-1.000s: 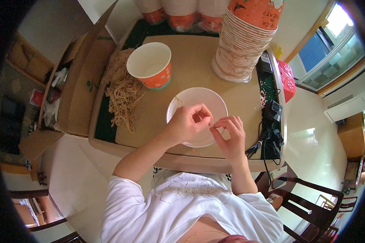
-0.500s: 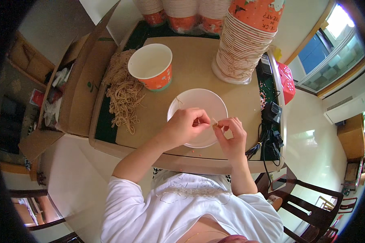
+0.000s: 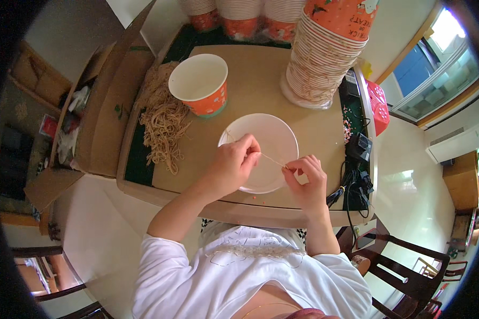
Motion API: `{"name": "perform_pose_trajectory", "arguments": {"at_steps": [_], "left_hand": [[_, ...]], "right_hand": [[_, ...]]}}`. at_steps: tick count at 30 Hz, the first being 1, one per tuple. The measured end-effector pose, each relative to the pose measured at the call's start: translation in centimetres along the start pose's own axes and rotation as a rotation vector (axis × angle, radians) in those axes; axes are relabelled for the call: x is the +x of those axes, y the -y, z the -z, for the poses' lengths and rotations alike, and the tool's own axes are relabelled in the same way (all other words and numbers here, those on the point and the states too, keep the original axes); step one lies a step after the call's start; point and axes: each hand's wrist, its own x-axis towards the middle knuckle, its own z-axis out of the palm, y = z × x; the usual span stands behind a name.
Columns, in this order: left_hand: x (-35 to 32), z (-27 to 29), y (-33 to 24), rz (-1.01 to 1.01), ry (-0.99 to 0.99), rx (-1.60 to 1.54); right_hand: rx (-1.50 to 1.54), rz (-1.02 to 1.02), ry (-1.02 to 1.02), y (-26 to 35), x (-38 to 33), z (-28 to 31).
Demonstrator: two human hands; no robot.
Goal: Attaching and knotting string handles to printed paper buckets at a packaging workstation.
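A thin beige string [image 3: 272, 159] runs taut between my hands. My left hand [image 3: 236, 164] pinches one part of it, and a loose end sticks up beyond that hand. Fingers pressed together, my right hand [image 3: 307, 178] grips the other end on the right. Both hands are over a white paper bucket [image 3: 274, 127], seen from above with its inside showing. Whether the string is tied to this bucket cannot be made out. Left of it lies a tangled heap of beige strings [image 3: 166, 133], beside an upright orange and white paper bucket [image 3: 199, 80].
A tall stack of paper buckets [image 3: 319, 69], draped with strings, stands at the back right. More stacked buckets [image 3: 239, 21] line the far edge. Black adapters and cables [image 3: 356, 181] lie along the right edge. An open cardboard box [image 3: 109, 117] stands left of the table.
My left hand has drawn away to the left from my right hand, stretching the string between them. The right hand has hardly moved.
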Motion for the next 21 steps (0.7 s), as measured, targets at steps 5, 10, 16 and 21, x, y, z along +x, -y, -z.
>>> {"name": "perform_pose_trajectory", "arguments": {"at_steps": [5,10,16,21], "left_hand": [[-0.1,-0.1,0.1,0.014,0.073,0.114],[0.7,-2.6,-0.2,-0.158,0.123,-0.066],[1.1,-2.5,0.4,-0.026,0.186,-0.084],[0.9,-2.1,0.5,0.013,0.125,-0.059]], "right_hand": [[-0.009,0.001,0.021,-0.5,-0.2,0.0],[-0.008,0.034,0.055,-0.6,-0.3,-0.2],[-0.025,0.026,0.054,-0.3,-0.1,0.1],[0.102,-0.056,0.031,-0.3,-0.4,0.0]]}}
